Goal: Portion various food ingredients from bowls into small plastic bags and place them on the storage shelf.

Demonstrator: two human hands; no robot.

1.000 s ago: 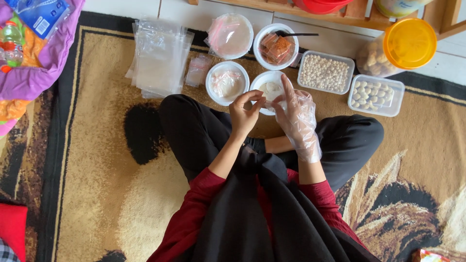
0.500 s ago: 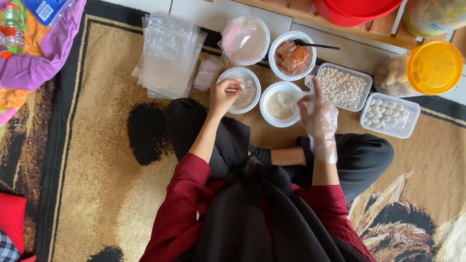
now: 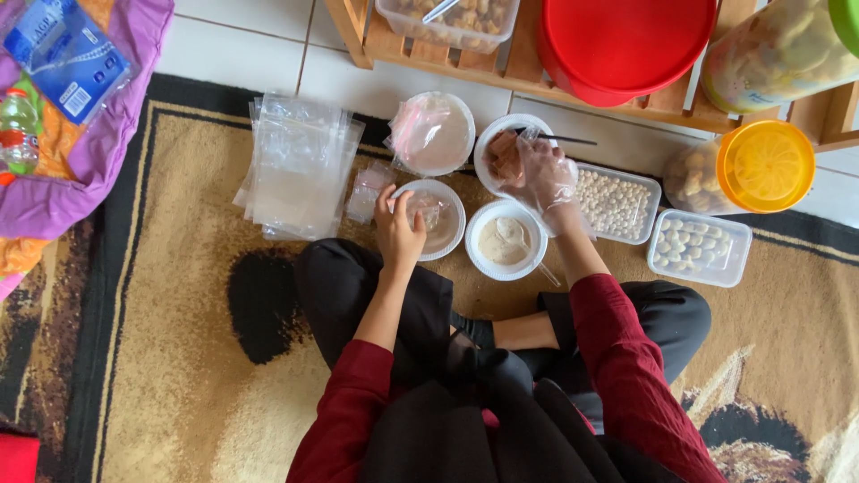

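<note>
Sitting cross-legged on the tan and black patterned rug [image 3: 152, 358], I have everything fanned out ahead of my knees so each container is within an arm's reach. At twelve o'clock the slatted wooden rack [image 3: 465, 63] on the white tiles carries the big red round plastic lid [image 3: 626, 40] and a clear tub of snacks [image 3: 447, 18], kept off the rug, I think, as stock. Toward ten o'clock lies the stack of clear plastic bags [image 3: 300, 165], flat and close to my left side for easy picking. At two o'clock the clear jar with the orange lid [image 3: 756, 170] lies on its side, and below it sits the clear rectangular tub of pale round pieces [image 3: 698, 246]; a second rectangular tub of small beige balls [image 3: 617, 201] is just beside my right wrist.

Four white round bowls cluster at twelve. My bare left hand [image 3: 398, 228] rests over the white bowl holding a crumpled clear bag [image 3: 434, 219], fingers curled and pinching at that plastic. My right hand [image 3: 541, 174], in a loose clear plastic glove to stay clean, reaches into the white bowl of reddish-brown filling [image 3: 501, 152], fingers bent down into it; whether they grip anything I cannot tell. Between them the white bowl of beige paste [image 3: 506, 241] keeps its spoon.
</note>
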